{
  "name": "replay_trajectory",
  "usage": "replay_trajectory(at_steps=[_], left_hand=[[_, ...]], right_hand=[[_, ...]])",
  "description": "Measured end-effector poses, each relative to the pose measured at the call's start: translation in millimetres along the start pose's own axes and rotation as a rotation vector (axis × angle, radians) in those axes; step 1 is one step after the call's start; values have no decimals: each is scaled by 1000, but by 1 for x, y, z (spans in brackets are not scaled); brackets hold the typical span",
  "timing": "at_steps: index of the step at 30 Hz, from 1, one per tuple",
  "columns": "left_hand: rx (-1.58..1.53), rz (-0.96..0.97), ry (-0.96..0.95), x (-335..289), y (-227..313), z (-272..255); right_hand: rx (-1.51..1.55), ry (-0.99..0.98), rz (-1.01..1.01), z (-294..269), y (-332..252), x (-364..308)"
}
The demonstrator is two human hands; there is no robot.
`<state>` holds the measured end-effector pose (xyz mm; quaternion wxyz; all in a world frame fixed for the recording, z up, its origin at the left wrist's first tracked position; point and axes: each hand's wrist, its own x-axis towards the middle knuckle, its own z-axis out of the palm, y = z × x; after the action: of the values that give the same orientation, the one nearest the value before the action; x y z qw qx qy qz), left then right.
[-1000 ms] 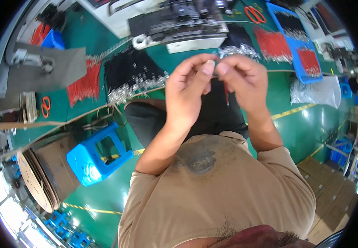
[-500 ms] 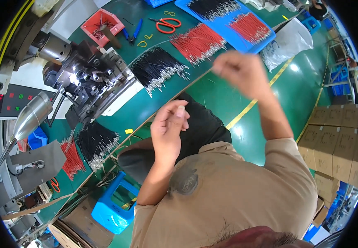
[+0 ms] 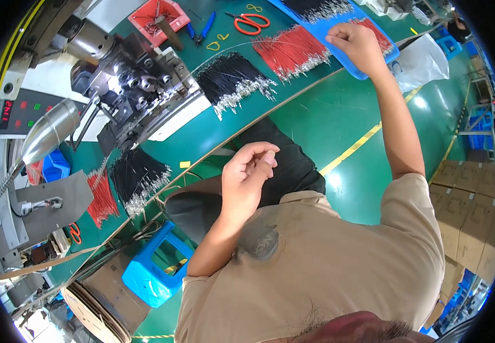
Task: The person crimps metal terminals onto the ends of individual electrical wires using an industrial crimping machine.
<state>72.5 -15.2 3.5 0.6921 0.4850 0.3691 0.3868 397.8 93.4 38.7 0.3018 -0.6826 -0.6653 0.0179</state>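
Note:
My right hand hovers over the blue tray at the far right of the bench, its thumb and fingers pinched together. Whether anything is between those fingertips is hidden. Red wires with pale ends lie on the tray beside this hand, and black wires lie farther back on it. My left hand is held above my lap, off the bench edge. Its fingers are curled in against the thumb, and I cannot make out anything in them.
A press-like machine stands on the bench at left, under a metal lamp. Black wire bundles and red wires lie to its right. Behind are orange-handled scissors, blue pliers and a red bin.
My right hand has moved away from the bench's front edge, up and right, to above the blue tray. The left hand stays curled over my lap. The whole view has shifted slightly.

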Motion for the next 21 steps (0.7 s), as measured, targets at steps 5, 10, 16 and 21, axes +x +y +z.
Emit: replay_trajectory(at_steps=[5, 10, 16, 21], left_hand=[[-48, -1, 23, -10, 1, -8], [-40, 33, 41, -23, 3, -20], [45, 90, 189, -49, 12, -54], [212, 156, 369, -87, 41, -101]], right_hand=[[77, -237, -16, 18, -22, 29], [33, -434, 60, 33, 0, 47], [85, -451, -82, 37, 7, 54], [183, -485, 18, 24, 34, 57]])
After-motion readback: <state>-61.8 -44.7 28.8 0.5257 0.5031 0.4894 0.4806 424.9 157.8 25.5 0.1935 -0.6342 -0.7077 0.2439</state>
